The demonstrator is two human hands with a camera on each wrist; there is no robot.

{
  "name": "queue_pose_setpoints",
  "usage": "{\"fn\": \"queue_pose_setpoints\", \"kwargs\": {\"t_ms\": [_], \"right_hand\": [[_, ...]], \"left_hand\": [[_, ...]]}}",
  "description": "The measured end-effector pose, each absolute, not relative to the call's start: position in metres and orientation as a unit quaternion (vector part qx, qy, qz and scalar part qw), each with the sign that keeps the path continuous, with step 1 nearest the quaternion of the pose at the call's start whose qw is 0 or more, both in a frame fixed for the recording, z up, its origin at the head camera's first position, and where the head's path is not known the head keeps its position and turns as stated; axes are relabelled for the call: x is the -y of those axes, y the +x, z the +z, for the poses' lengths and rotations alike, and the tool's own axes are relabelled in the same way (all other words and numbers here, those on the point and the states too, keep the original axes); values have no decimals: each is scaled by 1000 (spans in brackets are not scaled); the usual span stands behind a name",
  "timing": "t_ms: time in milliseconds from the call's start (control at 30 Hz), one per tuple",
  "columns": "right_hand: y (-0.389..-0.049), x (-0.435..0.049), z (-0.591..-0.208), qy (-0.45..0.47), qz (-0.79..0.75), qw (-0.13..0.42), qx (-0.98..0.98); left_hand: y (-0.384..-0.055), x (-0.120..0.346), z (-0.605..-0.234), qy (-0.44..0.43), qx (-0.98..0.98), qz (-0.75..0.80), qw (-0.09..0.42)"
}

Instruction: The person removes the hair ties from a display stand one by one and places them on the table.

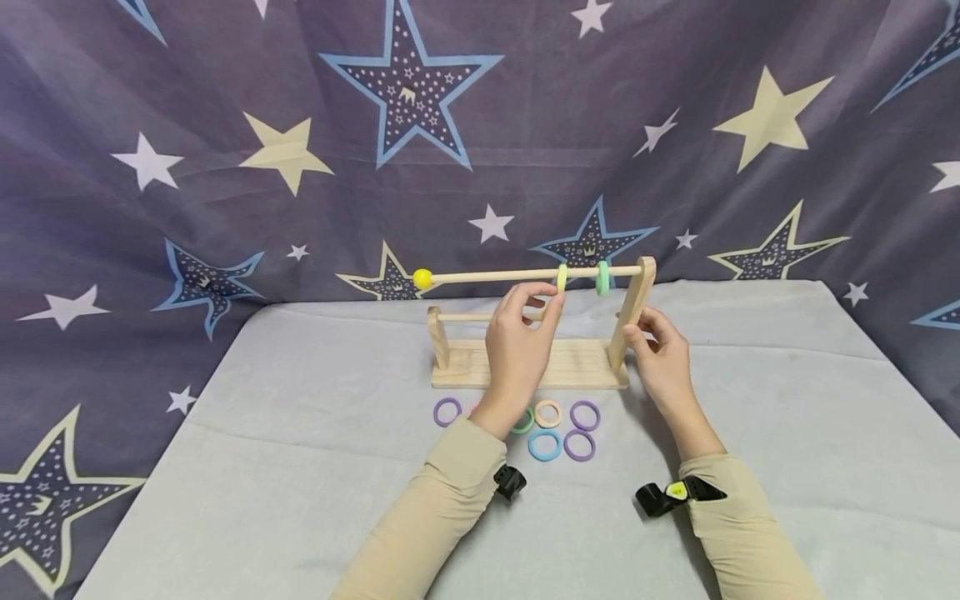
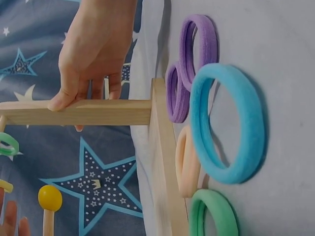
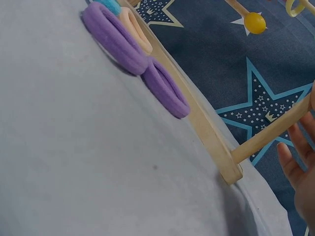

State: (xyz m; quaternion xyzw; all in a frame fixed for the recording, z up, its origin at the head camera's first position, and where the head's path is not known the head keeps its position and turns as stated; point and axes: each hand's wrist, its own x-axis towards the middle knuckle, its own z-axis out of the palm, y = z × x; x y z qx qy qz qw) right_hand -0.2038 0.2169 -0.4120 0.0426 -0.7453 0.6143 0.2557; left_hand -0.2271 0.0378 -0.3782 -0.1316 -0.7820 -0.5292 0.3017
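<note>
Between thumb and fingertips my left hand (image 1: 520, 342) pinches a yellow hair tie (image 1: 562, 278), which is around the upper rod (image 1: 495, 276) of a wooden rack. To its right a green hair tie (image 1: 603, 278) hangs on the same rod. My right hand (image 1: 663, 354) grips the rack's tall right post (image 1: 632, 312), thumb on the near side, as the left wrist view also shows. A yellow ball (image 1: 423, 278) caps the rod's free left end. The rack's lower rod (image 1: 468, 317) is partly hidden behind my left hand.
On the grey cloth before the rack's base (image 1: 577, 375) lie several hair ties: purple (image 1: 447, 412), blue (image 1: 545, 445), peach (image 1: 548, 414) and green (image 1: 523, 421), some partly covered by my left arm. A star-patterned curtain (image 1: 480, 192) hangs behind the table.
</note>
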Motion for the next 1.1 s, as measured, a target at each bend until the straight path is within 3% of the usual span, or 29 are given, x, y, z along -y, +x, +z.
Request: {"fn": "queue_pose_setpoints", "kwargs": {"t_ms": [1100], "right_hand": [[-204,-217,-413,43,611,259,747]], "left_hand": [[-221,0,-378,-118,751,-572,308]]}}
